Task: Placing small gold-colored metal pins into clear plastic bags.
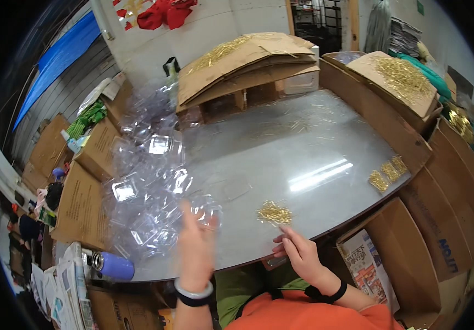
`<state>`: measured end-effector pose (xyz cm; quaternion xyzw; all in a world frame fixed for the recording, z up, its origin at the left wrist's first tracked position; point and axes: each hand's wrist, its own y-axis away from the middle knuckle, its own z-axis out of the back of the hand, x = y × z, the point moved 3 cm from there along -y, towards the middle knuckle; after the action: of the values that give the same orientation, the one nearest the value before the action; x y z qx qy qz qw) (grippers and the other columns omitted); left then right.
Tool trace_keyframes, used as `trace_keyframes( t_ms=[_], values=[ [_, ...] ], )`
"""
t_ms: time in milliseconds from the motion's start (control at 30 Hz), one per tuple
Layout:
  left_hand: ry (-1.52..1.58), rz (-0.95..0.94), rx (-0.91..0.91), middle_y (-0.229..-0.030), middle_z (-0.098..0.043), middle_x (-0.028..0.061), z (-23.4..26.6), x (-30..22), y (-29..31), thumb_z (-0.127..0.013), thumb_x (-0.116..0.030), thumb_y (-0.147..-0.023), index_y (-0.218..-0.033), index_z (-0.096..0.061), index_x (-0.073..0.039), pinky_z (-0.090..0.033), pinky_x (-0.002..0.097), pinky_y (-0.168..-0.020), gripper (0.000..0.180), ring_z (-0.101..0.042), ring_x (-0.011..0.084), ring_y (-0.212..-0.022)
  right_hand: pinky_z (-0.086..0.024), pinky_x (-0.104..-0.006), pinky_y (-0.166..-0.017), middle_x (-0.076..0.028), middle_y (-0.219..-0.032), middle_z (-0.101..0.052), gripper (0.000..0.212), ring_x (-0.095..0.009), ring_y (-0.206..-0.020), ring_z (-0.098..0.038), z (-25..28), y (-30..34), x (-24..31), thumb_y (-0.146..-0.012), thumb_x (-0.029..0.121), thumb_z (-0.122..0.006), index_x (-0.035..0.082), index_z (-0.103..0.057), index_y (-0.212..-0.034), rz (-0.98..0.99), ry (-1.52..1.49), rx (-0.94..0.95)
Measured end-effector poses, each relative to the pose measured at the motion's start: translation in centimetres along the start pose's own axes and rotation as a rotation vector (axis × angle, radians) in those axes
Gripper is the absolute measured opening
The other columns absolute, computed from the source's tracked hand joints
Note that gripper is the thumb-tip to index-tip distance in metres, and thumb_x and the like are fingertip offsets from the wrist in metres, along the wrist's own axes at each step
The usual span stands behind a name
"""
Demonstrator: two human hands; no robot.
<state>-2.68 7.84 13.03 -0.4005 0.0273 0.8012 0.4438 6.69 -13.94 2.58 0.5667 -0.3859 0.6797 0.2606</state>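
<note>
My left hand (196, 250), smeared by motion, reaches up over the table's near edge beside a heap of clear plastic containers (157, 206). Its fingertips overlap one round clear container (207, 209); whether they grip it cannot be told. My right hand (302, 257) is at the table's front edge, fingers loosely bent and apart, with nothing visible in them. Just beyond its fingertips lies a small pile of short, thin gold strips (274, 213), like twist ties. Three gold bundles (388, 173) sit at the table's right edge.
Cardboard flaps (248, 58) with gold strips on top cover the far side of the grey table (314, 143). A purple bottle (117, 266) lies at the near left corner. Cardboard boxes (83, 206) line the left; an open carton (396, 253) stands at right.
</note>
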Motion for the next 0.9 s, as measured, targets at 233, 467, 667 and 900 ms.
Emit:
trace_keyframes(
  t_ms=[233, 467, 667, 900],
  values=[
    [0.905, 0.429, 0.441, -0.101, -0.067, 0.0205, -8.4, 3.3, 7.2, -0.051, -0.019, -0.106, -0.137, -0.039, 0.0, -0.06, 0.0318, -0.055, 0.039, -0.071, 0.0244, -0.076, -0.056, -0.0417, -0.091, -0.021, -0.122, -0.066, 0.049, -0.036, -0.107, -0.068, -1.6, 0.1, 0.6, -0.099, 0.021, -0.066, -0.001, -0.051, -0.141, 0.18, 0.363, 0.131],
    [1.217, 0.721, 0.479, -0.096, -0.066, 0.0226, -7.3, 5.7, 8.3, -0.053, -0.011, -0.1, -0.134, -0.033, -0.001, -0.064, 0.0418, -0.059, 0.041, -0.074, 0.0382, -0.085, -0.027, -0.0543, -0.121, -0.025, -0.154, -0.042, 0.094, -0.043, -0.147, -0.035, 2.2, -7.5, -1.1, -0.086, 0.041, -0.078, -0.004, -0.031, -0.153, 0.326, 0.95, 0.286],
    [1.319, 0.787, 0.62, -0.11, -0.064, 0.022, -7.1, 5.4, 11.8, -0.051, -0.003, -0.101, -0.152, -0.021, -0.002, -0.064, 0.0469, -0.082, 0.059, -0.07, 0.0382, -0.106, -0.034, -0.0506, -0.119, -0.018, -0.144, -0.054, 0.048, -0.037, -0.139, -0.047, 0.7, -7.5, -2.7, -0.095, 0.012, -0.062, -0.001, -0.05, -0.14, 0.426, 0.88, 0.399],
    [1.309, 1.008, 0.78, -0.117, -0.055, 0.0204, -9.2, 7.3, 14.9, -0.046, 0.006, -0.101, -0.155, -0.015, -0.006, -0.058, 0.0472, -0.101, 0.063, -0.065, 0.0409, -0.118, -0.038, -0.05, -0.117, -0.018, -0.137, -0.058, 0.043, -0.039, -0.133, -0.052, 0.7, -6.8, -2.0, -0.095, 0.003, -0.058, 0.0, -0.052, -0.137, 0.433, 0.821, 0.39]
  ],
)
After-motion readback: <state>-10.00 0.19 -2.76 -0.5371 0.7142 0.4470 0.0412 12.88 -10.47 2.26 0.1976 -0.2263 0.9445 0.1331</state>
